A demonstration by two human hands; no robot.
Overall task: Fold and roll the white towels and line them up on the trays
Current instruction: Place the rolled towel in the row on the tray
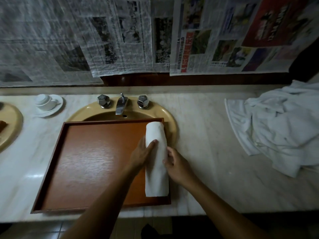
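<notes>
Rolled towel (155, 178), centre-right of frame, on tray (86, 161): judged soft, light, prone to unroll. Left grip (143, 152) flat on it; right grip (174, 163) curled at its edge. Hold mid-length.

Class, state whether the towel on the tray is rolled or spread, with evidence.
Rolled: the towel forms a tight cylinder along the tray's right edge.
</notes>
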